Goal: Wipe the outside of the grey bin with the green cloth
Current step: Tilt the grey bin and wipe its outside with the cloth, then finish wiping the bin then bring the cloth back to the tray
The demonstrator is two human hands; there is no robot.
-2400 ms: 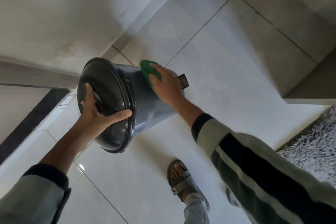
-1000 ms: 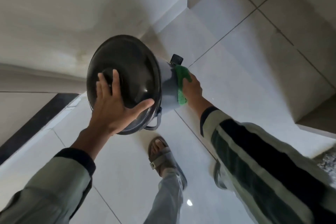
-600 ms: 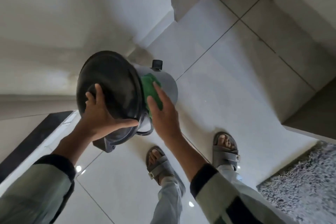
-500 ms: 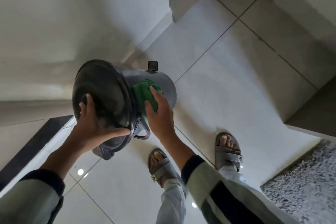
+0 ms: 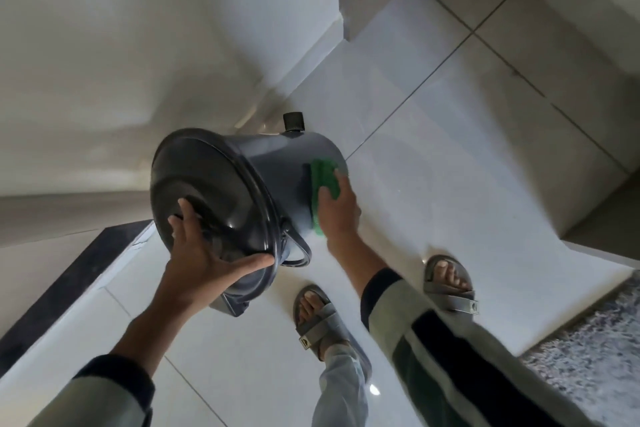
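Observation:
The grey bin (image 5: 277,166) is held tilted in the air above the tiled floor, its dark lid (image 5: 207,191) facing me. My left hand (image 5: 201,253) is spread on the lid, thumb hooked at the rim. My right hand (image 5: 337,215) presses the green cloth (image 5: 323,184) flat against the bin's right side wall, near its base. A black pedal knob (image 5: 293,121) sticks out at the bin's far end, and a wire handle (image 5: 298,253) hangs below the rim.
My two sandalled feet (image 5: 318,319) (image 5: 450,281) stand on glossy white tiles just below the bin. A white wall is at left with a dark floor strip (image 5: 69,281) beside it. A grey speckled mat (image 5: 588,357) lies at lower right.
The cloth and my right hand have slid from near the rim along the bin's side toward its base. My left hand has stayed on the lid and the bin has swung slightly right.

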